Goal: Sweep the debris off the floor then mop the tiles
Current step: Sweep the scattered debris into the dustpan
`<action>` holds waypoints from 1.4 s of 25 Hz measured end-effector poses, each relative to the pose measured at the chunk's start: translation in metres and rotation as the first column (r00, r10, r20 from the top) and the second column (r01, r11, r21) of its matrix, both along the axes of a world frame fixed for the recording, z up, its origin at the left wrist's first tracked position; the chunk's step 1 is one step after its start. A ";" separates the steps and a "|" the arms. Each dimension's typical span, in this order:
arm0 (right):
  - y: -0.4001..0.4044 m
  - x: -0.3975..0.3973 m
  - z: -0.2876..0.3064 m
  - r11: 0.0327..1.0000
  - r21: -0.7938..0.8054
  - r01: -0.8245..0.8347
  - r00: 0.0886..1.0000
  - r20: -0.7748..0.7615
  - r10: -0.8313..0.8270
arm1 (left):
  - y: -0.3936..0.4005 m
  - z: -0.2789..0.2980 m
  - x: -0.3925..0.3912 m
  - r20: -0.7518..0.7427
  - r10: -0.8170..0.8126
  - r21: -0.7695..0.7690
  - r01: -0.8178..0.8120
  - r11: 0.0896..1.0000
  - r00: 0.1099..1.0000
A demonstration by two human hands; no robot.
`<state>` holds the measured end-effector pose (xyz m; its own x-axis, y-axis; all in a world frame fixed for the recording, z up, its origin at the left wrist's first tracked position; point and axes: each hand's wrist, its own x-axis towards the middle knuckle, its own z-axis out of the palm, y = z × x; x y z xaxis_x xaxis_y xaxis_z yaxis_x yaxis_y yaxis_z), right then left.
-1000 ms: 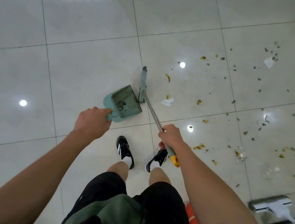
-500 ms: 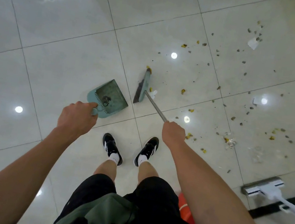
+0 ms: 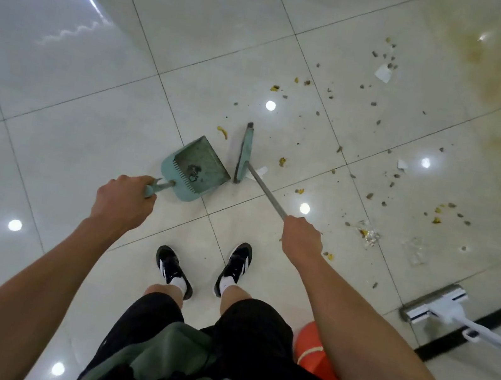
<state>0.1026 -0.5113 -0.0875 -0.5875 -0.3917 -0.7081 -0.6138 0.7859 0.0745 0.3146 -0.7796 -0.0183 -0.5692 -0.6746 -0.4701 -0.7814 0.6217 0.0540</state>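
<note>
My left hand (image 3: 123,201) grips the handle of a teal dustpan (image 3: 195,168) resting on the glossy tiles, with a few dark bits inside it. My right hand (image 3: 300,238) holds the metal shaft of a teal broom (image 3: 245,155), whose head stands on the floor just right of the pan's mouth. Debris (image 3: 370,196) lies scattered to the right: small dark pebbles, yellow scraps, white paper bits and clear wrapper pieces. A white flat mop (image 3: 435,307) lies on the floor at the right edge.
My two feet in black shoes (image 3: 232,269) stand just behind the pan. An orange object (image 3: 314,356) sits by my right leg. A yellowish stain (image 3: 496,98) spreads over the far right tiles. A dark strip (image 3: 481,328) runs under the mop.
The broom head has swung in close beside the dustpan's mouth, and the dustpan has shifted slightly toward it. The view has tilted, showing more floor to the right.
</note>
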 end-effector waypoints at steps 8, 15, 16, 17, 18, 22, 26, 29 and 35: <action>-0.091 -0.011 0.005 0.988 -0.141 -0.062 0.998 -0.003 0.062 | -0.078 0.018 0.011 -0.044 0.035 -0.060 -0.038 0.998 0.998; -0.229 0.030 -0.012 0.993 -0.114 -0.007 0.994 0.109 0.020 | -0.208 -0.008 0.037 0.004 -0.030 -0.054 0.030 0.998 1.000; -0.246 0.037 -0.014 0.996 -0.095 -0.001 0.992 0.123 0.012 | -0.224 -0.011 0.039 0.012 -0.042 -0.043 0.043 0.998 0.999; -0.260 0.041 -0.015 0.997 -0.080 0.001 0.992 0.125 0.009 | -0.236 -0.013 0.039 0.018 -0.057 -0.035 0.058 0.998 0.998; -0.269 0.043 -0.016 0.997 -0.075 0.002 0.992 0.122 0.007 | -0.245 -0.014 0.037 0.025 -0.077 -0.028 0.077 0.997 0.997; -0.285 0.053 -0.018 0.999 -0.041 0.015 0.995 0.104 -0.010 | -0.269 -0.009 0.021 0.043 -0.146 -0.010 0.146 0.989 0.988; -0.252 0.055 -0.019 0.994 0.008 0.112 0.992 0.059 -0.112 | -0.265 0.000 0.008 0.064 -0.198 -0.001 0.198 0.980 0.978; -0.206 0.056 -0.014 0.984 0.035 0.176 0.982 0.059 -0.178 | -0.239 0.002 0.004 0.079 -0.233 -0.010 0.235 0.972 0.969; -0.144 0.056 -0.001 0.961 0.021 0.275 0.959 0.059 -0.276 | -0.185 0.004 -0.014 0.030 -0.269 -0.002 0.269 0.963 0.963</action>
